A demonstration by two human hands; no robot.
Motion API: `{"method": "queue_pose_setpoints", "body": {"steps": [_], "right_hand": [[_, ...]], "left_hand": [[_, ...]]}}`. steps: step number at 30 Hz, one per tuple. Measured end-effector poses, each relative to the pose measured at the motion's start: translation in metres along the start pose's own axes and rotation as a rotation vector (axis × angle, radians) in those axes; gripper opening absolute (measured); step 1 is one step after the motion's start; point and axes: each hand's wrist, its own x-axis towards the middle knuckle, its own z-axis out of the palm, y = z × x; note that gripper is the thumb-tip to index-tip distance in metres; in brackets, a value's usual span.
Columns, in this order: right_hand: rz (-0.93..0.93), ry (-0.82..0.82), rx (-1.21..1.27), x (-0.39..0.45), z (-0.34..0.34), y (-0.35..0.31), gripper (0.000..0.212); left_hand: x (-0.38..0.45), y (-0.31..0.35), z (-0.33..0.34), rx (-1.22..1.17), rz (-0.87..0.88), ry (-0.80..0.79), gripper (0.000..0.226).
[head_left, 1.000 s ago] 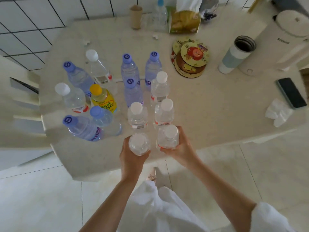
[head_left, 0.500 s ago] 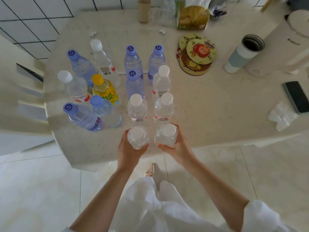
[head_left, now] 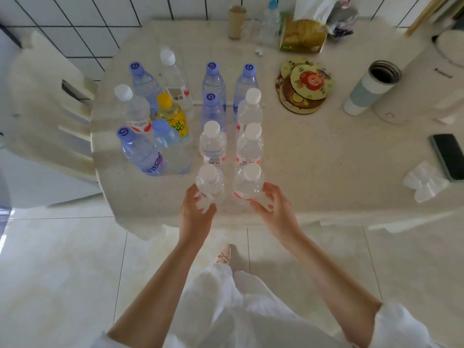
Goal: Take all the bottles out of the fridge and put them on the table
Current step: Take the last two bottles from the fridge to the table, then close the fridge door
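1. Both hands are loosening: left hand (head_left: 197, 212) half-curled against one clear bottle (head_left: 209, 184), right hand (head_left: 272, 204) spread beside another (head_left: 248, 183).
2. Bottles stand clustered on the pale surface (head_left: 313, 172).
3. White tiled wall (head_left: 75, 21) behind, glossy floor (head_left: 62, 272) below.

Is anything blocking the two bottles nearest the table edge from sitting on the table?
Nothing visible. Both white-capped bottles already stand upright on the table, one at the left hand and one at the right hand, fingers loosely around them.
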Motion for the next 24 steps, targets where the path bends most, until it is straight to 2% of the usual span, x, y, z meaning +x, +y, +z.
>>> {"method": "queue_pose_setpoints", "body": {"steps": [11,15,24], "right_hand": [[-0.118,-0.03,0.031,-0.067,-0.014,-0.003,0.031],[-0.158,-0.073,-0.002,-0.088,-0.01,-0.005,0.028],[-0.291,-0.221,-0.067,-0.113,0.033,-0.052,0.029]], "left_hand": [[-0.1,0.005,-0.019,0.046,0.056,0.075,0.033],[-0.136,0.0,-0.032,0.101,0.052,0.071,0.026],[-0.177,-0.017,-0.088,0.13,0.01,0.188,0.017]]}}
